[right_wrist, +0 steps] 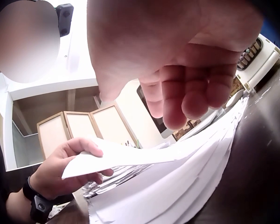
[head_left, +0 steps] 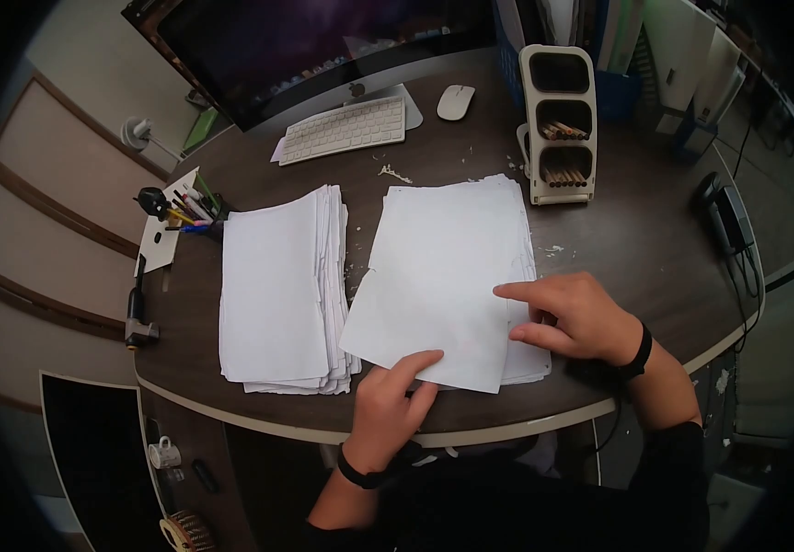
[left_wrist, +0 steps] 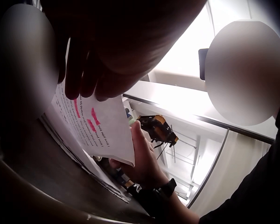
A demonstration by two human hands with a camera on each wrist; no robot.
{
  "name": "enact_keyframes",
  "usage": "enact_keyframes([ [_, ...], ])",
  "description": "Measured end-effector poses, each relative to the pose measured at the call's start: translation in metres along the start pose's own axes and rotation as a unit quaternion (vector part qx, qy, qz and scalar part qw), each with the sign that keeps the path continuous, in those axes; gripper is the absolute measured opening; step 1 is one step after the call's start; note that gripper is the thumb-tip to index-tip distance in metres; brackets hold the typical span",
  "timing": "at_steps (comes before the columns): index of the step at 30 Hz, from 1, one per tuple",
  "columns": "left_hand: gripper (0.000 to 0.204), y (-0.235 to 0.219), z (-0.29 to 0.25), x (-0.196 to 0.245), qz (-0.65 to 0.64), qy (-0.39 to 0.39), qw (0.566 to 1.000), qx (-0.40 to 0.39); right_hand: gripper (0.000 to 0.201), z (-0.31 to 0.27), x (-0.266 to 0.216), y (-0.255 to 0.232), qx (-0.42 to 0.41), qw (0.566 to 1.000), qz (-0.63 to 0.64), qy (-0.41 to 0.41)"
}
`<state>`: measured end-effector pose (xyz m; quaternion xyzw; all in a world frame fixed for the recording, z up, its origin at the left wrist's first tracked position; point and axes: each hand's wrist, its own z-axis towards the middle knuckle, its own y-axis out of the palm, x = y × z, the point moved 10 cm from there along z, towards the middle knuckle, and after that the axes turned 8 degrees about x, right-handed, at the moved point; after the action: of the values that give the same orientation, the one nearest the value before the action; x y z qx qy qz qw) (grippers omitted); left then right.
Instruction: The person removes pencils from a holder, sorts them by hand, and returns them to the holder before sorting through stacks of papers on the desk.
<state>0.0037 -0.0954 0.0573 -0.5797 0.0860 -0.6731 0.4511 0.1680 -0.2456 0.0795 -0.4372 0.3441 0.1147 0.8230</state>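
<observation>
A white sheet of paper (head_left: 443,304) lies tilted over the right-hand paper stack (head_left: 528,366), its lower part raised off the pile. My left hand (head_left: 388,409) pinches its near edge, thumb on top and fingers beneath. Printed text and pink marks show on the underside of the sheet (left_wrist: 109,133) in the left wrist view. My right hand (head_left: 581,317) hovers at the sheet's right edge, index finger stretched out over it and thumb apart below. In the right wrist view the other fingers (right_wrist: 172,109) hang loosely bent with nothing in them.
Another paper stack (head_left: 273,294) stands to the left, beside a pen holder (head_left: 204,213). Behind are a keyboard (head_left: 346,131), a mouse (head_left: 456,103) and a monitor (head_left: 323,46). A pencil organizer (head_left: 560,106) stands back right. Paper scraps (head_left: 555,250) dot the desk.
</observation>
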Motion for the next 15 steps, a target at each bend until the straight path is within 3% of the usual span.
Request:
enact_keyframes([
  [11,0.035,-0.042,-0.021,0.003,0.088,0.049,0.994,0.028,0.039,-0.003,0.017,0.0,0.022,0.998,-0.027,0.056],
  [13,0.038,-0.069,-0.024,0.013,0.046,0.09,0.988,0.119,0.039,0.0,0.016,-0.002,0.023,0.998,-0.024,0.06],
  [15,0.041,-0.087,-0.026,0.01,0.039,0.105,0.982,0.154,0.042,0.001,0.015,-0.001,0.004,0.997,-0.018,0.078],
])
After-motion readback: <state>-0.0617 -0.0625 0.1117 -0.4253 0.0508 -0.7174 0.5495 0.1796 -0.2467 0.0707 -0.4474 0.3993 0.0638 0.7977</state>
